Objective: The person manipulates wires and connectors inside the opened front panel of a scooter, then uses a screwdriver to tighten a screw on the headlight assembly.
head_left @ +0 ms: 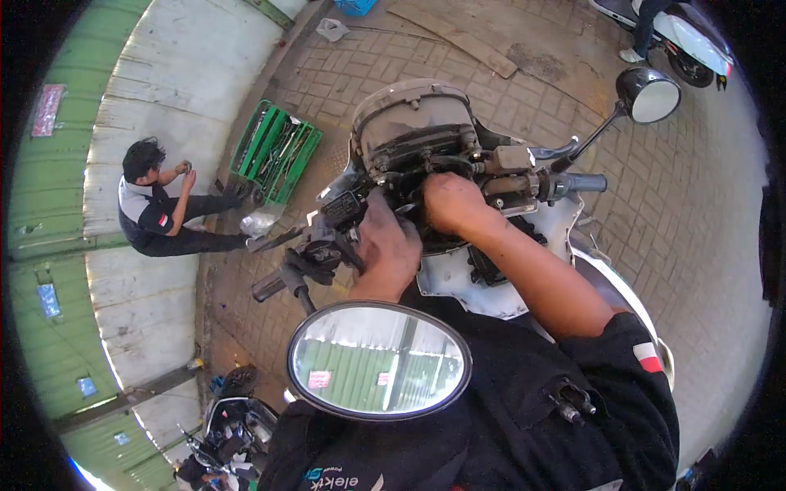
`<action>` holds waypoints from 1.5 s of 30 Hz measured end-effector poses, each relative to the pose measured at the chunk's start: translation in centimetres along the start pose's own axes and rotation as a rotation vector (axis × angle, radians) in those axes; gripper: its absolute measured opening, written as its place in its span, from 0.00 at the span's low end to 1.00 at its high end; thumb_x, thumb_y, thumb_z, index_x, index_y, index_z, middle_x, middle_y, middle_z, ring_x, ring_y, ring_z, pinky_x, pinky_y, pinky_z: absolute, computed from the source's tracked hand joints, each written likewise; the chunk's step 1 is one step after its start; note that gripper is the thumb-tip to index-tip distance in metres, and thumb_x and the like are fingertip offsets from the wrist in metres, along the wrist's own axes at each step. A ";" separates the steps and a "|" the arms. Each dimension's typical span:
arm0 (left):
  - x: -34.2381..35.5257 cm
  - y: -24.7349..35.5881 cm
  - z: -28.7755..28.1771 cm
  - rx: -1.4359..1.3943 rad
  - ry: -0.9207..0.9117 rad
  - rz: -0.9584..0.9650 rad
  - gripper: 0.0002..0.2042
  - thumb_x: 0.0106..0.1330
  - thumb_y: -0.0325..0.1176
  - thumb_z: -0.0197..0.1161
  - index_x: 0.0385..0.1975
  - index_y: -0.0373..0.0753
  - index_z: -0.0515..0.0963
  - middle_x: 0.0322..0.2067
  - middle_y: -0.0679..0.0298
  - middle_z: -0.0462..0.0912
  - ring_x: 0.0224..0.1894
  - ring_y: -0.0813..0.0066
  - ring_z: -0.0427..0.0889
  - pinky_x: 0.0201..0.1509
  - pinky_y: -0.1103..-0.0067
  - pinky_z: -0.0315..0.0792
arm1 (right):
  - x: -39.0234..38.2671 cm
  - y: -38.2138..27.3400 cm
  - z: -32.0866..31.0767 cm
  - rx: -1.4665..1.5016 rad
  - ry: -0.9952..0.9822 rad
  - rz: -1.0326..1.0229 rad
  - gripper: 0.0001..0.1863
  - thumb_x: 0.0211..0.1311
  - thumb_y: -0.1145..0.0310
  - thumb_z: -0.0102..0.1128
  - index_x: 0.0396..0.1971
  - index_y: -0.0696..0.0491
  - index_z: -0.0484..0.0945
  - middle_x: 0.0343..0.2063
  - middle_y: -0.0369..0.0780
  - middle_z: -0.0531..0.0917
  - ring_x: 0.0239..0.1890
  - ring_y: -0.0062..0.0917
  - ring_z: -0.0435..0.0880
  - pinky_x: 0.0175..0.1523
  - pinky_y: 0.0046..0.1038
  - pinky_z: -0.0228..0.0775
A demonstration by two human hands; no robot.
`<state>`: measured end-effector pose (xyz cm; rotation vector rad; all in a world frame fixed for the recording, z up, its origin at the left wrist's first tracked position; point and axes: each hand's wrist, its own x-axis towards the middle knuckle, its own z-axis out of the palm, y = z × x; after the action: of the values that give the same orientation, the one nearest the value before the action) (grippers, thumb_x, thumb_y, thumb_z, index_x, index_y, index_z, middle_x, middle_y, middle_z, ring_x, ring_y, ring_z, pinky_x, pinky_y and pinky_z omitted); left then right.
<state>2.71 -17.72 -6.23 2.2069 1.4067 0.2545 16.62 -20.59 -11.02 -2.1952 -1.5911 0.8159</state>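
Observation:
In front of me stands a motor scooter with its front covers off, so the handlebar, wiring and the back of the headlight unit [417, 123] are bare. My right hand [453, 203] is closed and reaches in behind the headlight unit, among dark parts; whatever its fingers grip is hidden. Beside it, my left hand [386, 244], grimy and blurred, points up toward the same spot near the left handlebar switches [340, 209]. Its fingertips are too unclear to read. The right grip [585, 183] and brake lever [553, 150] lie off to the right.
A round mirror [378, 360] stands close before my chest; another mirror [655, 98] sticks out far right. A green toolbox [307, 164] full of tools rests on the paving. A co-worker [155, 204] sits by the wall at left. Other scooters [696, 37] stand around.

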 end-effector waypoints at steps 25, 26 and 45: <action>7.6 1.4 0.7 0.200 -0.858 0.160 0.22 0.63 0.40 0.45 0.48 0.32 0.78 0.53 0.48 0.77 0.57 0.53 0.76 0.58 0.66 0.70 | 0.6 3.1 3.3 0.013 0.086 -0.054 0.14 0.53 0.70 0.58 0.41 0.56 0.76 0.43 0.52 0.80 0.50 0.46 0.77 0.53 0.41 0.70; 7.6 2.2 0.0 0.134 -0.873 0.078 0.22 0.64 0.40 0.45 0.50 0.32 0.77 0.54 0.49 0.77 0.57 0.56 0.76 0.59 0.67 0.69 | 0.9 3.5 3.2 0.018 0.070 -0.060 0.15 0.52 0.70 0.60 0.41 0.56 0.76 0.43 0.52 0.80 0.51 0.46 0.77 0.54 0.41 0.70; 8.3 -0.4 2.6 0.216 -0.876 0.082 0.13 0.53 0.31 0.56 0.34 0.32 0.83 0.39 0.47 0.84 0.40 0.56 0.84 0.45 0.67 0.76 | 1.1 2.7 1.4 -0.066 -0.008 -0.226 0.12 0.48 0.76 0.59 0.36 0.59 0.77 0.39 0.53 0.82 0.47 0.43 0.81 0.49 0.40 0.75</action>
<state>7.16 -10.98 -9.57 2.1068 0.8664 -0.7829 18.01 -20.59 -13.89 -2.0076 -1.8535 0.7153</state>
